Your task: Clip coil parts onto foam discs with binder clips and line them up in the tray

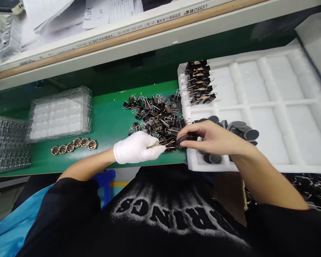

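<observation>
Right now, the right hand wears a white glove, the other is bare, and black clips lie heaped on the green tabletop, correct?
Not quite: the head view shows the white glove on the left hand, and the right hand is bare. The black clips do lie heaped on the green tabletop.

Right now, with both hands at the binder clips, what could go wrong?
The dark disc in the right hand sits close to the binder clips, whose metal could scratch it.
The right forearm crosses the foam tray near piled grey discs; a nudge might topple them.
Gold-rimmed pieces near the left forearm might get brushed.
</observation>
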Demonstrator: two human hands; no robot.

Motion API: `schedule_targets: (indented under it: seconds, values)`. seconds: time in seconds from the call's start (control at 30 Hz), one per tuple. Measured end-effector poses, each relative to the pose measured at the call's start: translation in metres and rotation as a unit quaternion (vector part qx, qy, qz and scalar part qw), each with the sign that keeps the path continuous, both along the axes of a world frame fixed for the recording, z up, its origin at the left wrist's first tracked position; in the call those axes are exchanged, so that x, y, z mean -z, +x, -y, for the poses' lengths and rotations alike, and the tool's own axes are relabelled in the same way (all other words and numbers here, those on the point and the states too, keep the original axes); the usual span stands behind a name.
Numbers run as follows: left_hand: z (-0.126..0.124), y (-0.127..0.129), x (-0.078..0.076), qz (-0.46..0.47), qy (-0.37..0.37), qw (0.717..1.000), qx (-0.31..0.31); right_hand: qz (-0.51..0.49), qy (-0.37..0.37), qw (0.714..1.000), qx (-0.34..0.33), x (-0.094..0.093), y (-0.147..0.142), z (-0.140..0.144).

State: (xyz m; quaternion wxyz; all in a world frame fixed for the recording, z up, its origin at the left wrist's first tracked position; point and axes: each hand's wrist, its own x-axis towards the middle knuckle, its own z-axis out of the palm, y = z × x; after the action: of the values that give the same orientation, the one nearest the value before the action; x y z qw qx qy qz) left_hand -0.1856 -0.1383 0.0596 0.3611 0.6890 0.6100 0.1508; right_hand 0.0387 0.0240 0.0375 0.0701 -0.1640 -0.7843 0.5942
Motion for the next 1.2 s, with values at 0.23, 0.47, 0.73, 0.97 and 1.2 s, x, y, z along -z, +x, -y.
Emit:
schedule_targets:
  seconds: [0.23,0.47,0.73,0.97,1.2]
  values:
    - [-0.007,0.006,0.001,-0.01,-0.02,1.0,0.017,0.006,-0.007,1.0,-0.025,0.0,-0.001,-0.003]
    - [-0.027,0.006,-0.005,-0.02,-0.06,0.997,0.047,-0.025,0.057,0.998,-0.018,0.007,0.012,-0.005]
    - [-0.097,0.041,-0.017,0.242,-0.266,0.932,-0.048,-0.129,0.337,0.925,0.118,0.002,0.054,-0.017]
    - [-0.22,0.065,0.0,0.114,-0.006,0.988,-0.103,-0.053,0.496,0.787,0.364,0.038,0.112,-0.035]
    - [-0.355,0.07,0.023,-0.286,0.101,0.948,-0.099,0.044,0.392,0.854,0.34,0.093,0.143,-0.028]
